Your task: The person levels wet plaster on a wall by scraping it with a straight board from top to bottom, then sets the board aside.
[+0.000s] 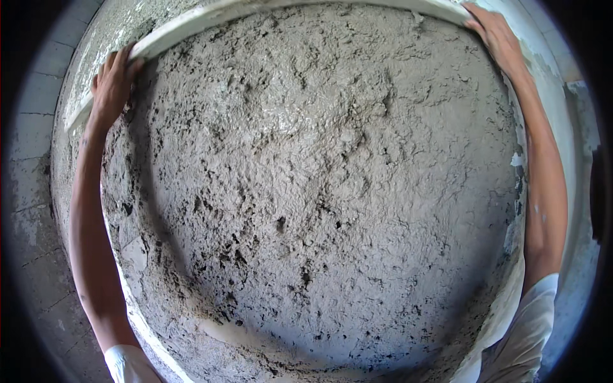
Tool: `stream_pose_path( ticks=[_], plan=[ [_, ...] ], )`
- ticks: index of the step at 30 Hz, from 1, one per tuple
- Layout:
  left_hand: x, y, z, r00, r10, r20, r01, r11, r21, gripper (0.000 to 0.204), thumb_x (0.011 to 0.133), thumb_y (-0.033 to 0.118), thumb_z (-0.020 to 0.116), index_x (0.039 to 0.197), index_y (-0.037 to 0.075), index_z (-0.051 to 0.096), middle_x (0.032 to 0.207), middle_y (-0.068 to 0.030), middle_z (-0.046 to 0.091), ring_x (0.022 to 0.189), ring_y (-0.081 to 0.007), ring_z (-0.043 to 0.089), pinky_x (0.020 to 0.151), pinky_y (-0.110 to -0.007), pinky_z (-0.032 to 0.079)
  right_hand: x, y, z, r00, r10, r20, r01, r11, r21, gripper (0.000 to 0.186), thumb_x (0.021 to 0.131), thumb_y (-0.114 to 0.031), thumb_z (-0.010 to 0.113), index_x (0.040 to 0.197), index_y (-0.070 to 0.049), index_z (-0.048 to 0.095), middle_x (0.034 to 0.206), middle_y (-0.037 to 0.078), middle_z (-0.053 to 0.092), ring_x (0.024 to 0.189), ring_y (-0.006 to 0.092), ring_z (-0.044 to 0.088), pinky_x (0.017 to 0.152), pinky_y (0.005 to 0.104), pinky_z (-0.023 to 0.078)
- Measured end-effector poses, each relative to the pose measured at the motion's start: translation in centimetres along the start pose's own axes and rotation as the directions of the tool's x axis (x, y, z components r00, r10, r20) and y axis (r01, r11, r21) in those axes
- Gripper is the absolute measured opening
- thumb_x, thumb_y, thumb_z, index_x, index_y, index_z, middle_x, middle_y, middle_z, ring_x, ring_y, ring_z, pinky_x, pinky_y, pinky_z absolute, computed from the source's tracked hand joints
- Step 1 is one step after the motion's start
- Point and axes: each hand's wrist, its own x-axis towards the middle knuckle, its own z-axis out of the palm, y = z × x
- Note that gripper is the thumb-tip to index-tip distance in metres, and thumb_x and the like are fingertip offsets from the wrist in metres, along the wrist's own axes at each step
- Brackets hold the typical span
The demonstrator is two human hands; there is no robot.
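Note:
A long, pale straightedge (185,25) spans the top of the view, bowed by the lens and spattered with mortar. It lies across a broad coat of wet grey mortar (332,147). Toward its left end, my left hand (112,88) is closed around it. My right hand (499,39) grips the other end at the upper right, its fingers over the edge. Both arms are stretched out, one along each side of the mortar. The coat is rough and pitted at the centre and left, smoother at the lower right.
Grey block masonry (35,96) with joints runs down the far left. On the right, a pale smooth surface (554,73) borders the mortar, and a dark object (597,198) shows at the rim, too unclear to name. More rough mortar lies beyond the straightedge at the upper left.

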Motion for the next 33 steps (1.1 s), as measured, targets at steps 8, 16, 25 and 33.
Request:
stream_pose_path(
  ticks=[8,16,25,33],
  plan=[
    [1.4,0.8,1.1,0.994,-0.08,0.074,0.083,0.996,-0.041,0.059,0.087,0.06,0.037,0.133,0.024,0.037,0.121,-0.0088,0.047,0.116,-0.0307,0.041,0.098,-0.053,0.027,2.0,0.2,-2.9,0.943,0.062,0.328,-0.106,0.987,0.12,0.043,0.089,-0.038,0.048,0.121,-0.01,0.051,0.113,0.012,0.057,0.101,0.03,0.05,0.089,0.0384,0.039],
    [-0.5,-1.6,1.2,0.982,-0.07,0.173,0.081,0.995,-0.062,0.05,0.091,0.044,0.043,0.13,0.012,0.041,0.128,-0.0133,0.043,0.123,-0.0292,0.038,0.101,-0.044,0.026,-0.6,-2.4,-0.6,0.993,-0.055,0.105,0.046,0.995,0.084,0.041,0.089,-0.035,0.049,0.125,-0.016,0.05,0.116,0.01,0.057,0.104,0.0267,0.052,0.09,0.0386,0.04],
    [5.1,3.7,1.2,0.987,-0.082,0.141,0.088,0.995,-0.036,0.054,0.092,0.045,0.04,0.131,0.008,0.038,0.131,-0.0175,0.041,0.124,-0.0349,0.035,0.103,-0.044,0.024,1.8,2.7,-0.4,0.993,0.083,0.082,-0.086,0.996,0.039,0.041,0.091,-0.039,0.044,0.117,-0.01,0.054,0.113,0.012,0.058,0.103,0.0298,0.049,0.091,0.0398,0.039],
    [-2.7,-0.3,-0.2,0.997,0.076,0.008,-0.076,0.997,-0.015,0.049,0.091,0.039,0.045,0.125,0.004,0.042,0.118,-0.0173,0.05,0.114,-0.0335,0.044,0.097,-0.041,0.032,-2.9,-2.2,-5.5,0.95,-0.004,0.311,-0.03,0.994,0.104,0.043,0.089,-0.041,0.049,0.123,-0.015,0.052,0.113,0.009,0.058,0.101,0.0269,0.052,0.089,0.0371,0.04]
  ],
)
